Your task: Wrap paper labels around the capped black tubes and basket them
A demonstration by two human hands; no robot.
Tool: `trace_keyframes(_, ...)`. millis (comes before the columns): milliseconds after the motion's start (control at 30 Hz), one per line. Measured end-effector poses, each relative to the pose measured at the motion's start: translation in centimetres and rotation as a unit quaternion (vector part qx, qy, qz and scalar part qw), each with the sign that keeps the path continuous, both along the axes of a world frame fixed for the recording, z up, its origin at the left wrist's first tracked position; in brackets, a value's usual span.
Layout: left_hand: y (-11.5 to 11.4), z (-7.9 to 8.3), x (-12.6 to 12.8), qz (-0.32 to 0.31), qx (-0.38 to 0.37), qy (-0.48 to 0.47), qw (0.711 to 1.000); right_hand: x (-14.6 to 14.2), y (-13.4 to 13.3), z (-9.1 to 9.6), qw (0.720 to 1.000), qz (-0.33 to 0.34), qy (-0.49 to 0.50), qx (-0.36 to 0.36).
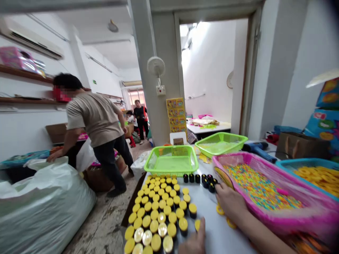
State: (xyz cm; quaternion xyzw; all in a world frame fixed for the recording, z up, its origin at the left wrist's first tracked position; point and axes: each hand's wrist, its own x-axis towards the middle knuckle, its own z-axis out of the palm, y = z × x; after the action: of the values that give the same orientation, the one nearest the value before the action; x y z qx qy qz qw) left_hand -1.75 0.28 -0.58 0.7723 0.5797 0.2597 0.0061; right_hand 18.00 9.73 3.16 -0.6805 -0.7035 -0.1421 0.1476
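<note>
Resting on the desk (209,208), the right hand (230,201) curls its fingers against the open black pots (197,178) beside the pink basket (304,220); whether its grip is closed on one I cannot tell; the left hand (194,241), half out of view, lifts a finger beside a loose yellow cap (197,224), grip equally unclear; caps likely want pressing on squarely, clear of the capped pots (159,208); the right forearm lies along the basket.

Left of the right hand (230,201), jars (159,211) with yellow lids and black bodies. Beyond it, black jars (197,178) and lime-green baskets (169,169). To its right, a pink tray (312,217) of multicoloured beads (259,187), then a blue tray (296,161) of yellow rings (317,176).
</note>
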Motion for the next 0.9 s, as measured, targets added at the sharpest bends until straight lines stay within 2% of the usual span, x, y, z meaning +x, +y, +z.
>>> trace_keyframes(100,-1.1,0.0,-0.4,-0.039,-0.016,0.021,0.999,0.1,-0.6,1.3,0.999,-0.007,-0.004,-0.041)
trace_keyframes(267,-3.0,0.7,-0.3,-0.128,0.023,-0.082,0.988,0.5,-2.3,2.7,0.996,0.019,-0.022,-0.078)
trace_keyframes(400,-3.9,0.9,0.5,-0.166,0.019,-0.130,0.977,-0.6,-5.8,3.1,0.987,0.118,-0.038,-0.105)
trace_keyframes(567,-2.9,0.4,1.9,-0.134,-0.015,-0.145,0.980,-1.8,-8.4,1.8,0.961,0.259,-0.026,-0.094)
trace_keyframes(633,-2.3,0.4,2.3,-0.123,-0.036,-0.135,0.983,-1.5,-8.8,1.5,0.947,0.313,0.015,-0.076)
trace_keyframes(733,-1.6,0.9,2.6,-0.119,-0.095,-0.117,0.981,-0.3,-9.0,2.0,0.914,0.370,0.139,-0.091)
trace_keyframes(800,-1.3,1.4,2.7,-0.115,-0.129,-0.119,0.978,0.9,-8.8,2.5,0.898,0.366,0.224,-0.099)
trace_keyframes(833,-1.1,1.5,2.6,-0.113,-0.139,-0.127,0.976,1.6,-8.6,2.7,0.901,0.341,0.249,-0.096)
trace_keyframes(900,-0.8,1.8,2.5,-0.112,-0.152,-0.153,0.970,2.9,-8.3,2.8,0.934,0.249,0.241,-0.092)
